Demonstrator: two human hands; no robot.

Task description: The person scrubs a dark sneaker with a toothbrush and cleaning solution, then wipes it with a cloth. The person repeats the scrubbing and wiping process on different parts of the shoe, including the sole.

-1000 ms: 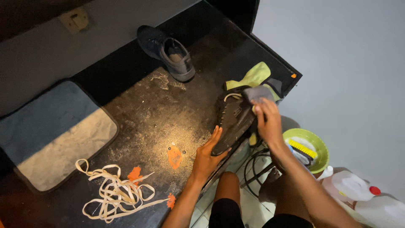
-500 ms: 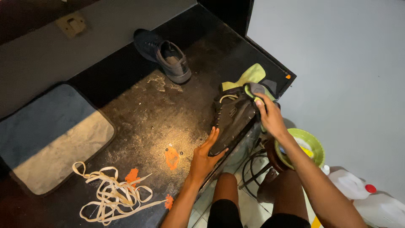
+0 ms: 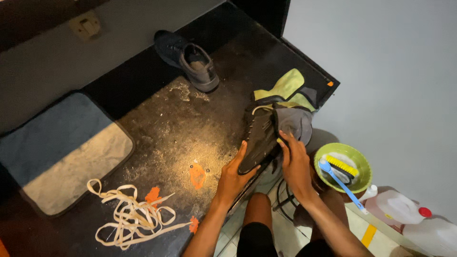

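Note:
A dark shoe (image 3: 259, 138) lies tilted at the edge of a black speckled ledge (image 3: 181, 128). My left hand (image 3: 234, 177) grips its near end from below. My right hand (image 3: 295, 164) presses a grey cloth (image 3: 294, 123) against the shoe's right side, fingers curled on it. A second dark shoe (image 3: 190, 59) with a grey insole stands farther back on the ledge. A yellow-green cloth (image 3: 285, 90) lies behind the held shoe.
A green bowl (image 3: 354, 154) at the right holds a blue-handled brush (image 3: 335, 176) with yellow bristles. White plastic jugs (image 3: 397, 209) stand beyond it. Loose cream shoelaces (image 3: 128, 216) and a grey mat (image 3: 62, 152) lie at the left. Orange marks dot the ledge.
My right hand has slid with the grey cloth down the shoe toward me, from the far end to its near side. The left hand has kept its hold.

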